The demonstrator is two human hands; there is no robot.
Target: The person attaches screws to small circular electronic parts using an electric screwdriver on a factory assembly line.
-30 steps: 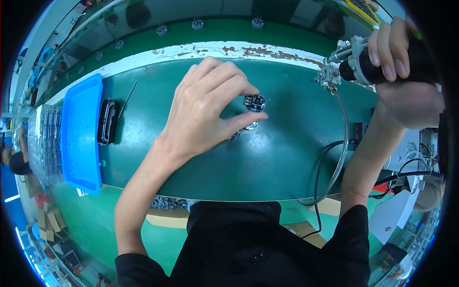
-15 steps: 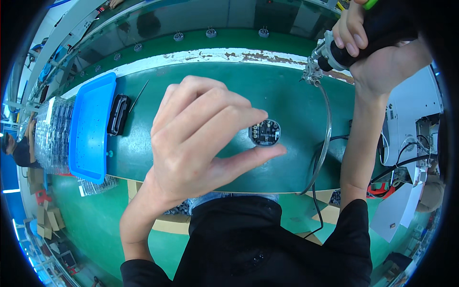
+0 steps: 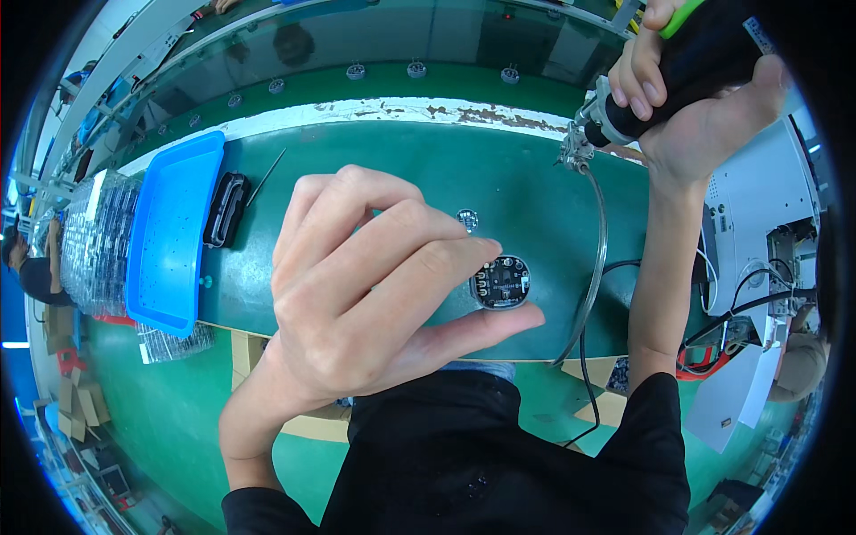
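My left hand (image 3: 357,285) is closed, pinching a small round device with a black circuit board (image 3: 502,283) between thumb and fingertips. The board faces up and shows small components and gold contacts along one side. A second, smaller-looking round part (image 3: 467,219) sits on the green table just beyond my fingertips, partly hidden by them. At the upper right, my right hand (image 3: 687,107) is wrapped round a black power screwdriver (image 3: 713,53) with a green strip. Its metal head (image 3: 581,138) points to the left, and a clear hose (image 3: 596,259) hangs down from it.
At the left lie a blue tray (image 3: 174,236), a black case (image 3: 226,210) and a thin rod (image 3: 267,176), beside stacked clear plastic trays (image 3: 98,245). Several round parts rest on the green belt (image 3: 464,89) at the back. White equipment (image 3: 758,214) and cables stand at the right.
My left hand has come slightly nearer with the round device. The second round part now shows beyond my fingers. The screwdriver has shifted a little to the left, and the whole view has moved slightly.
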